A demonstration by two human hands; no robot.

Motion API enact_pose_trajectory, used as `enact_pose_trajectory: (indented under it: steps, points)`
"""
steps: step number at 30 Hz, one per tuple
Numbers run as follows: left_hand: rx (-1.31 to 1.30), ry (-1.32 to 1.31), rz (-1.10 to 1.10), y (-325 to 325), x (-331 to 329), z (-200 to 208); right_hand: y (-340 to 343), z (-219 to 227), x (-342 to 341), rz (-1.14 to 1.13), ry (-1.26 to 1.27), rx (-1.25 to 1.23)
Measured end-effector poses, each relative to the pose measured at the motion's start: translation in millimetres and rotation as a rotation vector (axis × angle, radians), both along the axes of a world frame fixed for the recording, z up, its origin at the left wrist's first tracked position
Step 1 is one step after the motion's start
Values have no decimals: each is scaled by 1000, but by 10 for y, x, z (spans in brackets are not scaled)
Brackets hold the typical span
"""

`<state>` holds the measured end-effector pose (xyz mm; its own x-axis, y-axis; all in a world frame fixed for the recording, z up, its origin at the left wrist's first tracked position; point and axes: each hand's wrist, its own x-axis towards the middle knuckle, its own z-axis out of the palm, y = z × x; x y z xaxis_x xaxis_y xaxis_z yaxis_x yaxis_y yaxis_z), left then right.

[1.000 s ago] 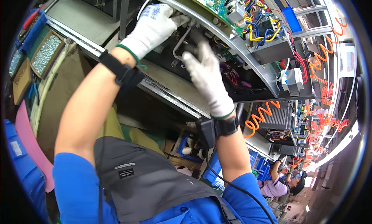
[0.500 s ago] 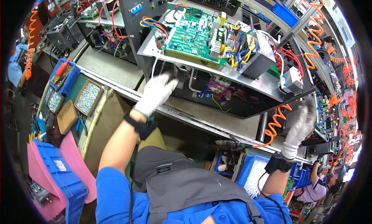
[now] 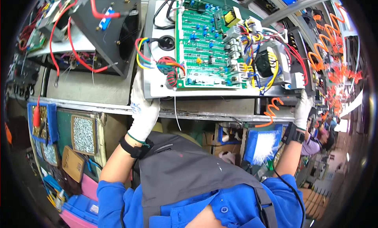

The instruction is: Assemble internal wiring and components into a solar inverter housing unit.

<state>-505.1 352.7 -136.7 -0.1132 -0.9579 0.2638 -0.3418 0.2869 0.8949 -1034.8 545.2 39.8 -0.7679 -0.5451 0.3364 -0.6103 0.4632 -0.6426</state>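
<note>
- Chassis (image 3: pixel 157 85), made of metal and open on top, is set on the bench (image 3: pixel 104 88) in front of the person, its long front edge turned toward the apron (image 3: pixel 185 169).
- Its left front corner is touched by the left hand (image 3: pixel 143 109), in a white glove; the fingers are stretched along the left side and the thumb is held apart near the front edge. Whether a firm grip is closed on it cannot be told.
- Its right front corner is met by the right hand (image 3: pixel 302 111), also gloved, with the fingers raised; the fingertips are partly hidden, so how far they are curled, or whether anything is gripped, cannot be told.
- On the chassis, a green circuit board (image 3: pixel 208 50) is flanked on the right by bundled coloured wires (image 3: pixel 269 84) and a white block (image 3: pixel 298 80).
- From the front edge, a thin white wire (image 3: pixel 176 113) is hung.
- To the left, well apart from the board, a second dark chassis (image 3: pixel 108 39) is placed, crossed by red wires (image 3: pixel 53 50).
- Below the bench edge, a cardboard tray (image 3: pixel 84 152) is filled with small metal parts (image 3: pixel 83 133).
</note>
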Motion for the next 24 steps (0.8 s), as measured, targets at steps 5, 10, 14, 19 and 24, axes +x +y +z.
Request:
enact_pose_trajectory:
  steps: [5, 10, 14, 19, 24]
  points:
    - [71, -144, -140, -114, 104, -101, 18, -86, -155, -148, 114, 185]
    - [-118, -55, -57, -142, 76, -31, 31, -159, -496, 34, 548, 385]
    - [-155, -2, 65, -46, 13, 62, -29, -76, -646, 129, 667, 349]
    - [98, 53, 100, 84, -47, 114, -81, 87, -786, 127, 1121, 610]
    - [5, 64, 174, 79, -109, 46, -76, 160, -899, 205, 571, 455]
